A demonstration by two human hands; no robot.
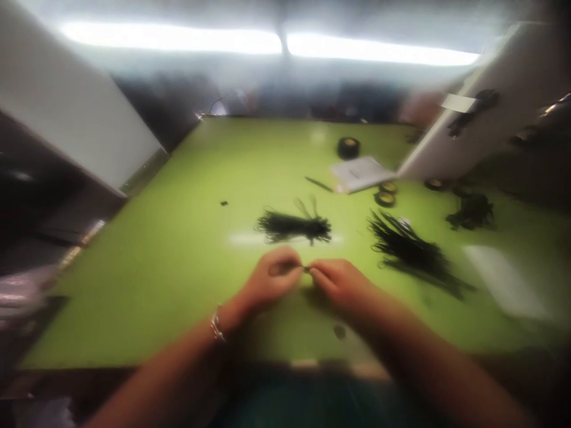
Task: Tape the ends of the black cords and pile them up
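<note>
My left hand [271,279] and my right hand [342,284] meet over the green table [178,261], fingertips pinched together on a small thin dark piece [306,269] that is too blurred to name. A bracelet sits on my left wrist. Just beyond the hands lies a bundle of thin black strands [294,226]. A larger, longer bundle of black strands [413,252] lies to the right of my right hand. The whole picture is smeared by motion.
Farther back lie a white notepad [362,173], a pen [319,184], a black tape roll [348,147] and smaller rolls [385,194]. Another dark clump [471,213] sits at the right. White panels stand at the left [71,113] and right [482,107].
</note>
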